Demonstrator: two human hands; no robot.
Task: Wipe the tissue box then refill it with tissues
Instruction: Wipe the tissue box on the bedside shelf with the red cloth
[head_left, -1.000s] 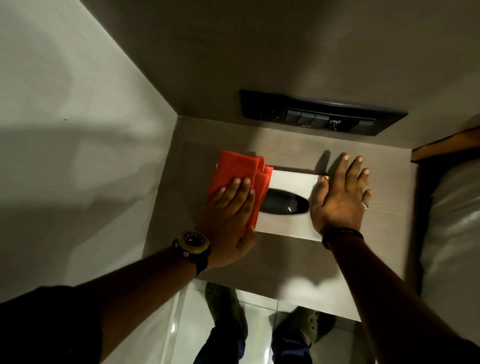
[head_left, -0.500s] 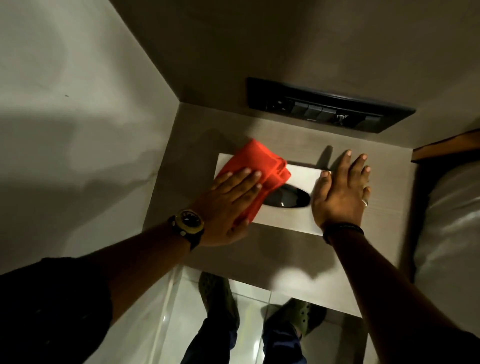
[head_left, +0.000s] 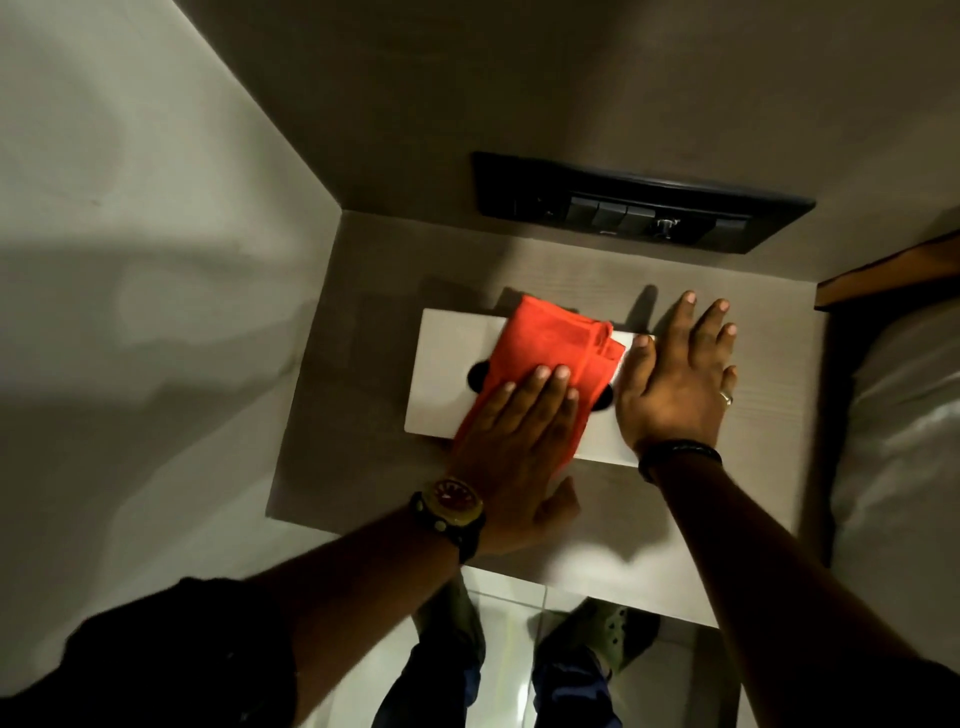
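Observation:
A white tissue box (head_left: 447, 374) lies flat on a small wooden bedside shelf (head_left: 363, 467). A folded orange cloth (head_left: 550, 338) covers the middle of its top and most of the dark oval slot. My left hand (head_left: 519, 447), with a watch on the wrist, presses flat on the cloth. My right hand (head_left: 680, 379) lies palm down on the box's right end, fingers spread and reaching past it onto the shelf. No tissues are in sight.
A black switch panel (head_left: 639, 208) is set in the wall behind the shelf. A bed with white sheets (head_left: 904, 441) borders the right. A pale wall closes the left side. My feet stand on a tiled floor (head_left: 514, 623) below the shelf's front edge.
My left hand has slid the orange cloth rightward, from the box's left end to its middle, over the slot. The right hand has stayed on the box's right end.

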